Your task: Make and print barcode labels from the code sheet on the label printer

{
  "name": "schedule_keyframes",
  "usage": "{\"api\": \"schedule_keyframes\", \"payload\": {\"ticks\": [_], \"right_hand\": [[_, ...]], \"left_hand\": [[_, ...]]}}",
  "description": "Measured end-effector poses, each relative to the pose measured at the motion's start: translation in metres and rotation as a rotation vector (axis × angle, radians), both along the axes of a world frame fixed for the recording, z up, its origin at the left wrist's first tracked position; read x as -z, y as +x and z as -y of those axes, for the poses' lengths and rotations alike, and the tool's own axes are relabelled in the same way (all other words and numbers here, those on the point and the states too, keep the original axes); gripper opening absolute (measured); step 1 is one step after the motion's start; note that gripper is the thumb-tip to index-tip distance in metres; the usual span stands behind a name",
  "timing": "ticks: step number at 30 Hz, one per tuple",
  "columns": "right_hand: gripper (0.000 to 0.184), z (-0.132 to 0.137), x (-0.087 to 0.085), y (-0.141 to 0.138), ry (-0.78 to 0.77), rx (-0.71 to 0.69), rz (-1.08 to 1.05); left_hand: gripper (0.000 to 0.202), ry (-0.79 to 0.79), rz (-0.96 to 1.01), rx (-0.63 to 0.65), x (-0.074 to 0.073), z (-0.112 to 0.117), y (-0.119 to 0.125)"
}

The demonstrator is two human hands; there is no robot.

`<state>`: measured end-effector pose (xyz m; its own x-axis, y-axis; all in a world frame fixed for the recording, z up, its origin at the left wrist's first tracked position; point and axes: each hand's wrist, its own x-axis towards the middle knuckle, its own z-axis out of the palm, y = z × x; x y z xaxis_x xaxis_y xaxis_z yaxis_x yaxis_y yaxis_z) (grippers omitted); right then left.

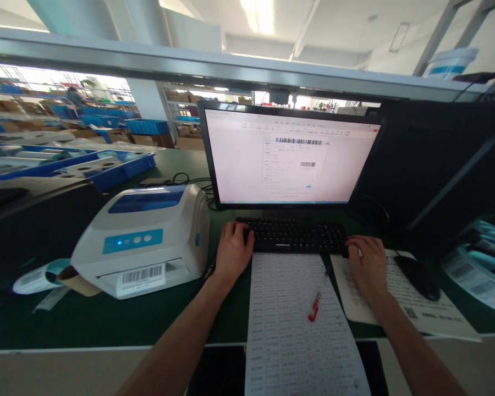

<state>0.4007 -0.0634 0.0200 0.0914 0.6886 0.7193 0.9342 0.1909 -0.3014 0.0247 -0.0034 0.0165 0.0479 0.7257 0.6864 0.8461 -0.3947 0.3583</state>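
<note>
My left hand [234,248] rests at the left end of a black keyboard [291,235], thumb and fingers slightly apart over its edge keys. At the keyboard's right end lies my right hand [368,264], its fingers loosely curved by the corner and holding nothing. Behind the keyboard stands a monitor [239,159] whose screen shows a window with barcodes. A printed sheet with a table [286,330] lies in front of the keyboard, with a red-capped pen [314,309] on it. Right of my right hand is a black mouse [418,278] on a paper pad.
A white label printer [144,231] stands left of the keyboard, a barcode label [142,278] in its slot. Loose label strips [484,275] lie at the right edge. Blue trays [119,173] with rolls sit at the back left. A metal shelf beam [247,66] crosses above the monitor.
</note>
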Motion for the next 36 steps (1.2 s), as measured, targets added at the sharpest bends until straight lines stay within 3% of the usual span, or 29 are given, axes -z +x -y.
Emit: {"api": "schedule_keyframes", "payload": {"ticks": [9, 18, 25, 28, 32, 34, 36], "right_hand": [[0.03, 0.005, -0.003, 0.005, -0.012, 0.165, -0.129], [0.029, 0.0, 0.002, -0.001, -0.137, 0.028, -0.043], [0.029, 0.002, 0.011, 0.008, 0.039, 0.066, 0.083], [0.03, 0.001, 0.016, 0.009, 0.06, 0.069, 0.111], [0.028, 0.018, 0.023, -0.001, 0.06, -0.083, 0.18], [0.025, 0.034, 0.027, -0.008, 0.054, -0.237, 0.316], [0.027, 0.051, 0.031, -0.015, 0.071, -0.371, 0.487]], "left_hand": [[0.013, -0.015, 0.007, 0.01, 0.001, -0.001, 0.0], [0.012, -0.01, 0.005, 0.011, 0.001, -0.002, 0.0], [0.014, 0.043, 0.019, 0.029, 0.0, 0.004, -0.003], [0.016, 0.084, 0.053, 0.035, -0.008, 0.007, -0.002], [0.017, 0.112, 0.125, 0.048, -0.03, 0.04, 0.005], [0.016, 0.093, 0.15, 0.091, -0.034, 0.077, 0.008], [0.016, 0.036, 0.118, 0.183, -0.025, 0.123, 0.011]]}}
